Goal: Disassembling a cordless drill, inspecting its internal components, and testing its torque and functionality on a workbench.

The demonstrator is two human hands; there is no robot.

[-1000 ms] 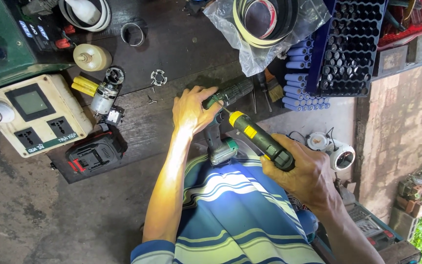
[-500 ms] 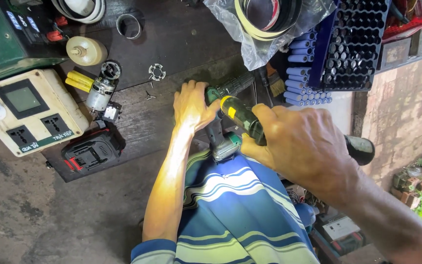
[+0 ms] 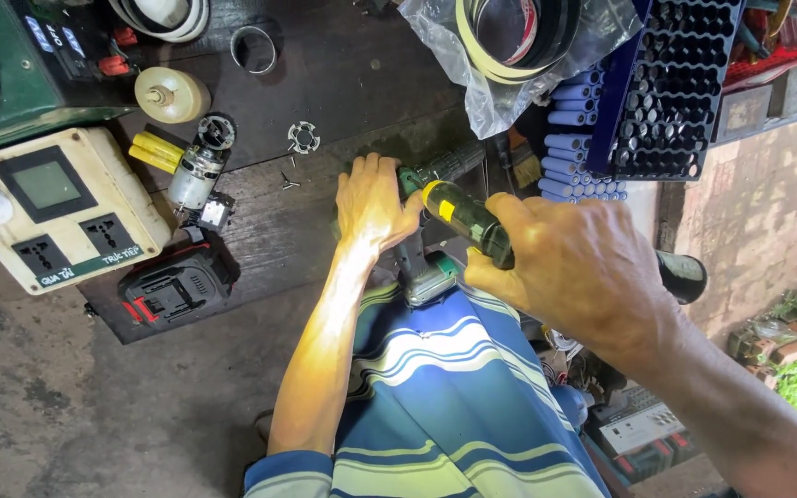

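Two hands on tools, left hand (image 3: 373,205) pressing drill body (image 3: 431,267) down, right hand (image 3: 583,267) gripping screwdriver (image 3: 466,218) beside it

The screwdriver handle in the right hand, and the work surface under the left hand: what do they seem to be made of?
The screwdriver handle looks like glossy hard plastic, dark green with a yellow band, shining under the light. The work surface appears to be dark, worn wood: matte, with long grain lines and plank seams. The right hand grips the handle; the left hand rests on a green tool body.

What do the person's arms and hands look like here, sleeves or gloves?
Both hands bare: left hand, right hand. No gloves, rings or watch visible. Forearms uncovered. A short sleeve with blue, white and pale green stripes ends at the left upper arm; the right sleeve is out of frame.
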